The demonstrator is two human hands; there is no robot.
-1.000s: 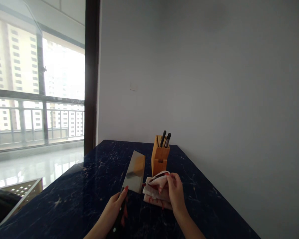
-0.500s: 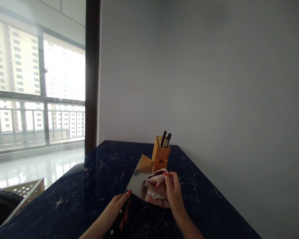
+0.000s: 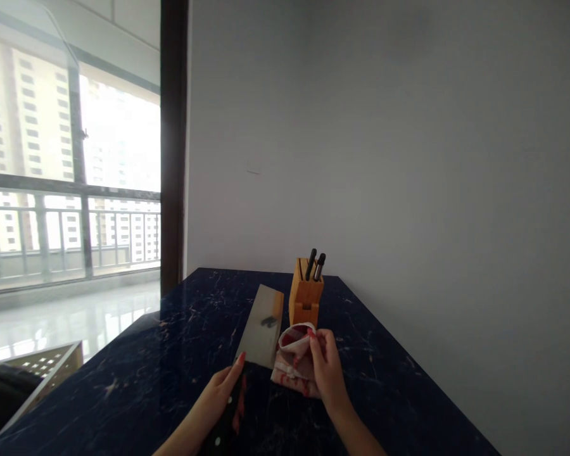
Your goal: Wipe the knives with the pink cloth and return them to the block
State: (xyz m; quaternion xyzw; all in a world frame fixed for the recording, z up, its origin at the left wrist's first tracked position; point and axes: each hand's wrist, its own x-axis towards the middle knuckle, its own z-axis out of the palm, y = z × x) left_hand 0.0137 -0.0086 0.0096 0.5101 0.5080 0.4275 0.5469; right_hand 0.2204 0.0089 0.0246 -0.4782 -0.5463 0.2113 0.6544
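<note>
The cleaver [image 3: 259, 332], probably heavy, stiff and slick-bladed, points toward one o'clock from the left hand [image 3: 221, 391], fingers clamped round its handle [image 3: 227, 415], the safest hold; at the cleaver's three o'clock, the right hand [image 3: 330, 370] pinches the upper edge of a likely soft, light cloth [image 3: 295, 372].

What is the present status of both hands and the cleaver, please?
Left hand gripping cleaver by its black handle. Right hand pinching red-marked cloth. Knife block standing just beyond cloth.
</note>
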